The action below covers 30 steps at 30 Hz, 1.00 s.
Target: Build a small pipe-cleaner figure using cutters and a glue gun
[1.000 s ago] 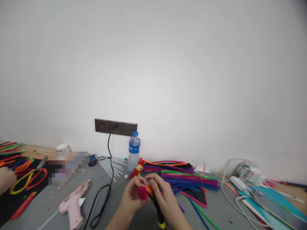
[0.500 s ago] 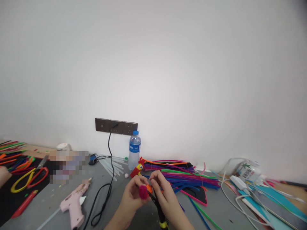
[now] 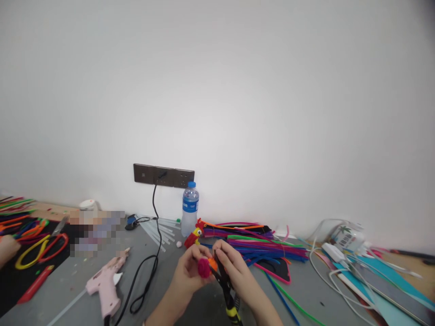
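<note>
My left hand (image 3: 188, 274) is closed around a small piece made of a magenta coiled pipe cleaner (image 3: 204, 268) with an orange part beside it. My right hand (image 3: 234, 269) pinches the same piece from the right and also grips a black tool with a yellow handle end (image 3: 230, 302), which points down toward me. Both hands meet low in the middle of the view, just above the grey table (image 3: 163, 280). A small red and yellow pipe-cleaner bird (image 3: 193, 235) stands just behind my hands.
A pink glue gun (image 3: 105, 285) with a black cable (image 3: 146, 271) lies at the left. A water bottle (image 3: 190, 209) stands by the wall socket (image 3: 163, 175). Bundled pipe cleaners (image 3: 261, 246) lie at the right, white cables (image 3: 336, 267) farther right. Another person's hand (image 3: 7, 250) rests at far left near scissors.
My hands stayed together on the piece; the right fingers shifted slightly over the orange part. The view tilted a little, so everything sits slightly higher in the picture.
</note>
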{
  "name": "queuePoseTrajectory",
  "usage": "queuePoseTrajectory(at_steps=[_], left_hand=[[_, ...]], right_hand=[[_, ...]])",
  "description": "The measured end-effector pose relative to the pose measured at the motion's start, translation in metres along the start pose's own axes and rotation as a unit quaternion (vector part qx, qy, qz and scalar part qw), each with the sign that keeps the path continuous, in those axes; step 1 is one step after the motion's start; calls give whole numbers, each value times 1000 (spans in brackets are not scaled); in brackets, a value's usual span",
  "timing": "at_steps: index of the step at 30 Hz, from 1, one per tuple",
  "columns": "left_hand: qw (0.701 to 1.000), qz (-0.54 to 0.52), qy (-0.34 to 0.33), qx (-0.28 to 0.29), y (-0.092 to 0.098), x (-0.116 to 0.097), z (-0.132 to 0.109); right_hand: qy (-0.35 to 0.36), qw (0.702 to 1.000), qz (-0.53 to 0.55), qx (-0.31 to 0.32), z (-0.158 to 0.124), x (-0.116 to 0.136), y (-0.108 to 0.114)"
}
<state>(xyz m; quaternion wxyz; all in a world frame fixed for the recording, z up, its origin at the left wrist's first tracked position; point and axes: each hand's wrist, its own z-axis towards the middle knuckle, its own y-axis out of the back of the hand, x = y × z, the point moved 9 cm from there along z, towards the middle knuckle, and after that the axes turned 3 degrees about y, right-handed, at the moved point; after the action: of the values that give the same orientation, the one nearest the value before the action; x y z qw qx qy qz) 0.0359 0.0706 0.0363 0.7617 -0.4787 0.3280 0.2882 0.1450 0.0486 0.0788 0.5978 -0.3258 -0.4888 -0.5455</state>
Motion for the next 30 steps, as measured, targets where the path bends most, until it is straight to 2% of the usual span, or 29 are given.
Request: queuePoseTrajectory(at_steps=[5,8,10,18,25,30], left_hand=[[1000,19,9,4,-9,-11,-3],[998,23,41,-29,-10,-14,-5],[999,14,44,-24,-12,-16,-5],[998,-6,44,-35,-13,-15,-5],[997,-19,32,-66,-14,-16,-7],[998,4,45,-44,-12,-12,-5]], right_hand=[[-43,996,71,40,1,-9,-1],[-61,990,110,59,1,-15,-1],[-67,987,131,65,1,-16,-1],[-84,972,206,79,3,-16,-5],[-84,970,212,83,3,-20,-4],[-101,975,189,53,3,-24,-1]])
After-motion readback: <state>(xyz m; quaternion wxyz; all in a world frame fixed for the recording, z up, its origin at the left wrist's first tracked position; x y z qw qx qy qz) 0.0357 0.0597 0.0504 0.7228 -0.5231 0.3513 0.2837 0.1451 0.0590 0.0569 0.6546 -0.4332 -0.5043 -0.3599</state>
